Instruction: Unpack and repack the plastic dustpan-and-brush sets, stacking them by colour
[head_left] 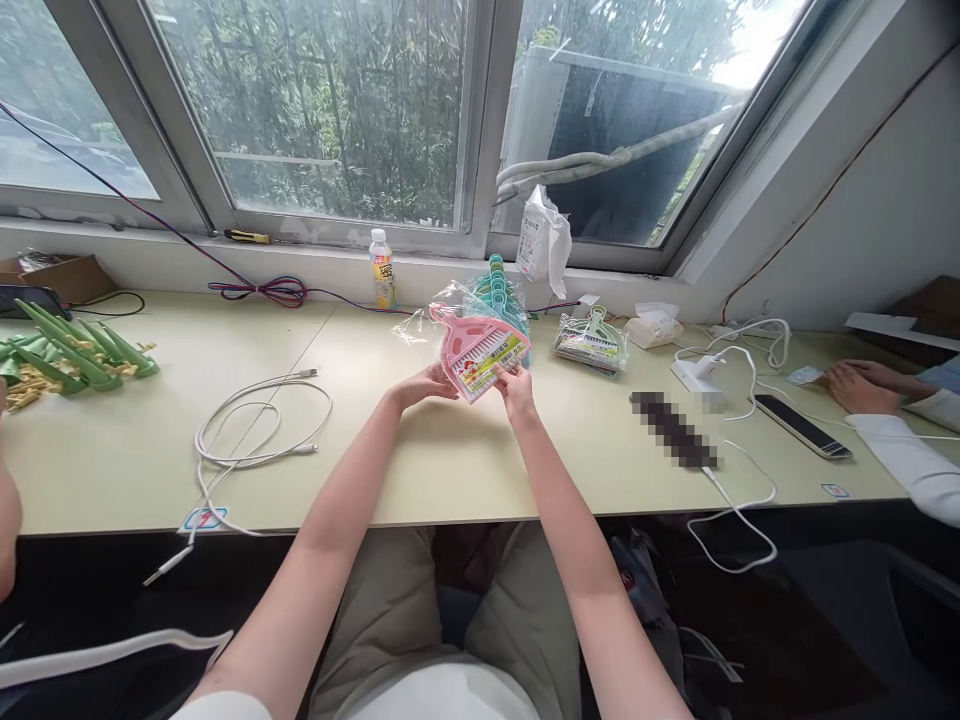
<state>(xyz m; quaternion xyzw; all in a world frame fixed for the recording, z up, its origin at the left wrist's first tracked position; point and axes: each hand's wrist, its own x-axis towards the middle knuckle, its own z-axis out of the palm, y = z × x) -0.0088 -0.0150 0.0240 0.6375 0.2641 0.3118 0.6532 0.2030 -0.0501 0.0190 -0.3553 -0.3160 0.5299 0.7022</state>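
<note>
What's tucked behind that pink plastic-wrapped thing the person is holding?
Behind the pink plastic-wrapped thing, a row of teal handles sticks up, with clear wrapping around them. Their lower parts are mostly covered, so I can't tell what sits down there.

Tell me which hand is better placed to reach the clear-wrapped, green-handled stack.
Probably the right hand: it is nearer the clear-wrapped, green-handled stack, while the left hand is at the left edge of the pink plastic dustpan-shaped pack. The right would first have to release that pack, though.
</note>
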